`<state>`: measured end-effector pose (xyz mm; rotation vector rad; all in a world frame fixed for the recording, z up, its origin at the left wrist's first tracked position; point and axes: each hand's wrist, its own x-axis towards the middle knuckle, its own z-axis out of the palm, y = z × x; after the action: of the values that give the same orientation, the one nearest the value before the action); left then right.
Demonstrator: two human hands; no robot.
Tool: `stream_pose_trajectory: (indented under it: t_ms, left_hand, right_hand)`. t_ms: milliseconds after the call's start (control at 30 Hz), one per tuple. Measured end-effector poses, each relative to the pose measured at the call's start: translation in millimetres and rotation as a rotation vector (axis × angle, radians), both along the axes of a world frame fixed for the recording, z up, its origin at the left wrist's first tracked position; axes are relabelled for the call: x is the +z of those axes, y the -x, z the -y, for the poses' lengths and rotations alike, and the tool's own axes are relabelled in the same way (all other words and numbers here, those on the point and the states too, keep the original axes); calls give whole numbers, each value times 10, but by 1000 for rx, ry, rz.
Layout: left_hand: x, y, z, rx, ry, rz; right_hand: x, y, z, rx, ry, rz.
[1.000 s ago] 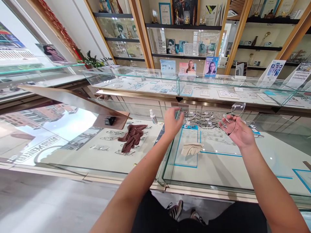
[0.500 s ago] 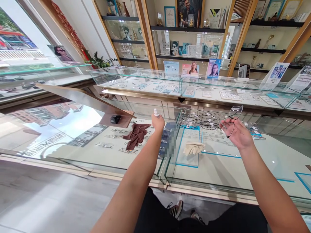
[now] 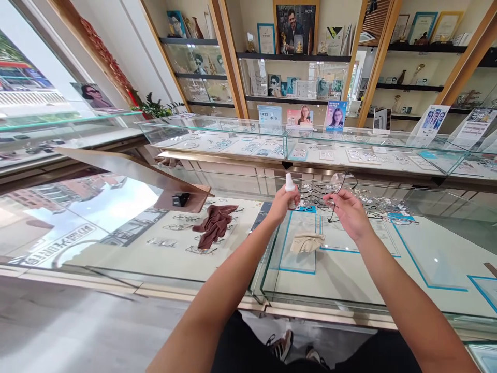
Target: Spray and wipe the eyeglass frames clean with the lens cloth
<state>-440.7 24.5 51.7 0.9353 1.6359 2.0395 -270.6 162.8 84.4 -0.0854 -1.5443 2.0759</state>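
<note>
My left hand is wrapped round a small white spray bottle, held upright above the glass counter. To its right, my right hand pinches a pair of thin-framed glasses, raised and tilted, with one lens up above the fingers. A gap separates the bottle from the glasses. On the counter below lies a crumpled beige cloth. Further left, a bunched dark brown cloth rests on the glass over several frames.
A mirror with a wooden back panel leans at the left, beside a small black box. Behind stands a long glass display case with upright cards. Frames show inside the near glass counter.
My left hand has moved right with the bottle, nearer the glasses. My right hand has moved left with the glasses, and the hands are now closer together.
</note>
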Motion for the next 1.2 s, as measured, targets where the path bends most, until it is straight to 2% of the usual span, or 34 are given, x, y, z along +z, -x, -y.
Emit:
stream_pose_trajectory:
  t_ms: [200,333,400,567,667,767,900,1067,1200]
  left_hand:
    - [173,-308,77,-402,-15,140]
    - [206,-366,102,-500,-16,163]
    - [180,-366,91,-486,-20,109]
    - [37,-350,55,-156,116,-265]
    - [-36,-358,59,-83,147,-324]
    - [-53,-375,71,-65,175,-345]
    - [18,-391,76,-77,173,-339]
    - [110,-392,64,-261,76,-114]
    - [70,-405,78,-278,124,-255]
  right_hand:
    - [-198,-32,42,3,2,85]
    - [-259,-62,98,25,-13,123]
    - [-277,-66,132,36,-30,141]
    - [-300,-74,171,81,-93,177]
    - [-297,-82,170,105,-117,168]
    - [-298,-88,177,137,-129,167]
    - [-306,-84,180,164,-122,172]
    - [-264,-69,124,137,74,147]
    - [-217,-66,88,106,169,119]
